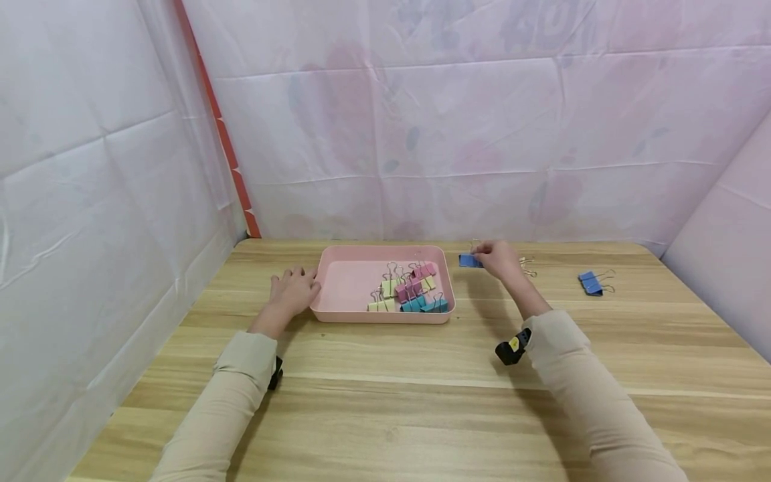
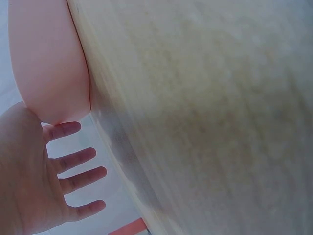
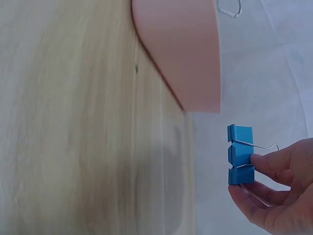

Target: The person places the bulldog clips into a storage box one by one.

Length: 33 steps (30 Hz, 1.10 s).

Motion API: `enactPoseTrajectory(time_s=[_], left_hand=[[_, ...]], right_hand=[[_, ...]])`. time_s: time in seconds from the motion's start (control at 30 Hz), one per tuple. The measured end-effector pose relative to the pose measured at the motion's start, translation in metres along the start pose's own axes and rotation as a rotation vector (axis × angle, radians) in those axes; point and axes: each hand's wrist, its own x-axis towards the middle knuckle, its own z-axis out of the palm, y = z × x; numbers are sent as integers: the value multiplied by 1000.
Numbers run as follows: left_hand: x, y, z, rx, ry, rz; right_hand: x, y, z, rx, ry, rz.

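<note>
A blue binder clip (image 3: 242,154) with wire handles is pinched between the thumb and fingers of my right hand (image 1: 496,258). It is raised just right of a pink tray (image 1: 345,281), beyond the tray's wall in the right wrist view. My left hand (image 1: 295,292) touches the tray's left end with its fingers spread and fairly straight; in the left wrist view its thumb is mostly hidden behind the tray wall (image 2: 51,58). Inside the tray's right half lie several binder clips: yellow (image 1: 381,306), pink (image 1: 409,289) and teal (image 1: 435,306), handles mostly upward.
Another blue binder clip (image 1: 591,284) lies on the wooden table (image 1: 397,402) at the right. Wire clip handles (image 1: 528,267) show just behind my right wrist, partly covered. Pale cloth sheets (image 1: 385,134) stand along the table's back and sides.
</note>
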Motion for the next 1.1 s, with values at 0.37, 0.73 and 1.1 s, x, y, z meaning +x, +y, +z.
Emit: enactPoseTrajectory(time_s=[0.37, 0.73, 1.1], left_hand=[[1, 0, 0, 3, 2, -1], [0, 1, -1, 2, -3, -4], [0, 0, -1, 1, -1, -12]], right_hand=[[-4, -20, 0, 55, -7, -40], [-8, -42, 8, 44, 10, -79], [-14, -65, 17, 72, 8, -146]])
